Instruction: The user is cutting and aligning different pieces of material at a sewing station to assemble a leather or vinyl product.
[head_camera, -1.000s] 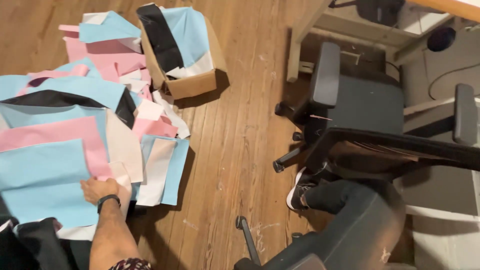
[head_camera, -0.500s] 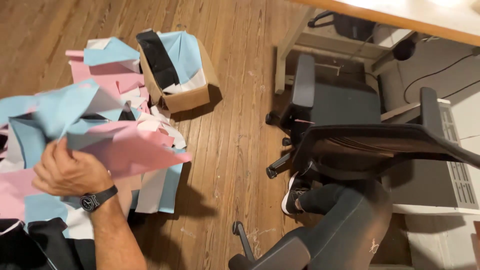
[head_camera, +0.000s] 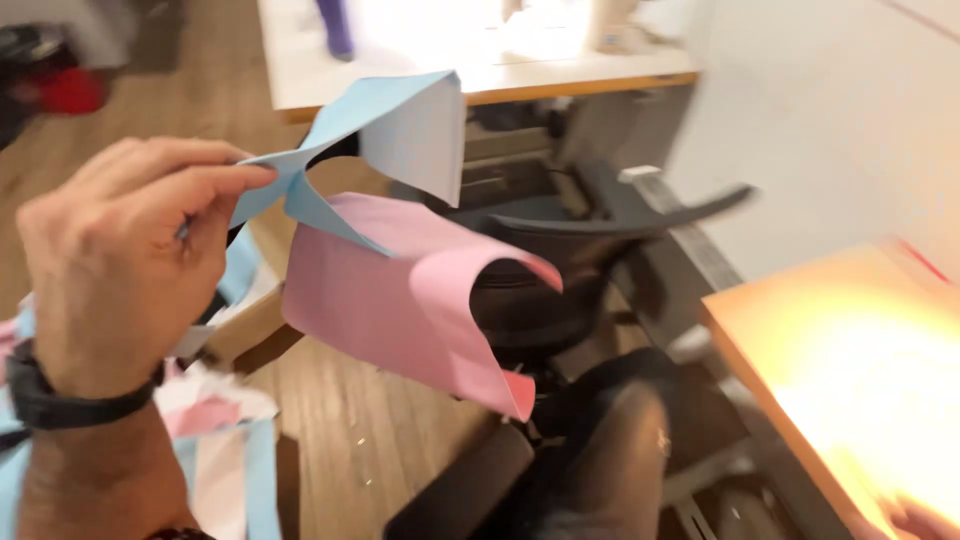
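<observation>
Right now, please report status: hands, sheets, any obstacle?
Left hand pinching blue sheet and pink sheet, raised. Right hand not visible. Black chair directly behind sheets.

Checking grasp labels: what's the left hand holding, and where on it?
The left hand pinches two paper sheets, a light blue sheet and a pink sheet, at their left ends between thumb and fingers. The right hand is not in view.

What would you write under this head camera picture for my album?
A left hand with a black wristband lifts pink paper and blue paper above a wooden floor.

No packages, labels, signs, screens.
</observation>
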